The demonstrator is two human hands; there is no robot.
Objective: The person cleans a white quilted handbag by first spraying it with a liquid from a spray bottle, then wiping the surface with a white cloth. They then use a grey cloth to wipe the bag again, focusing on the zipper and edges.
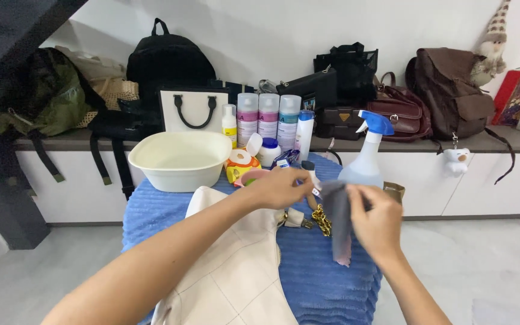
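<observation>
Nearest the camera, a cream quilted handbag [236, 271] lies flat on the blue ribbed cloth [320, 277] covering the table, its gold chain strap [322, 219] spilling off its far right corner, so its broad face is turned up and within easy reach. Just above that far corner of the handbag, both hands meet on a small grey cloth [338, 225]: the left hand [278, 188] pinches the cloth's top edge between fingertips and thumb, and the right hand [377, 219] grips its right side, fingers closed around the fabric, so the cloth hangs stretched between them with its lower end dangling free toward the blue cloth. Beyond the handbag, on its far left, a cream plastic basin [179, 159] sits upright. Straight behind the handbag stand small jars and a roll of tape [240, 158], then three tall spray cans [268, 117] and slim white bottles in a row. A spray bottle with a blue trigger [367, 156] stands beyond the handbag's right corner, close to the right hand. Farthest back, well behind the handbag, a shelf [501, 143] along the wall carries a black backpack [167, 60], a white tote with black handles [194, 109], dark purses and a brown backpack [452, 90].
</observation>
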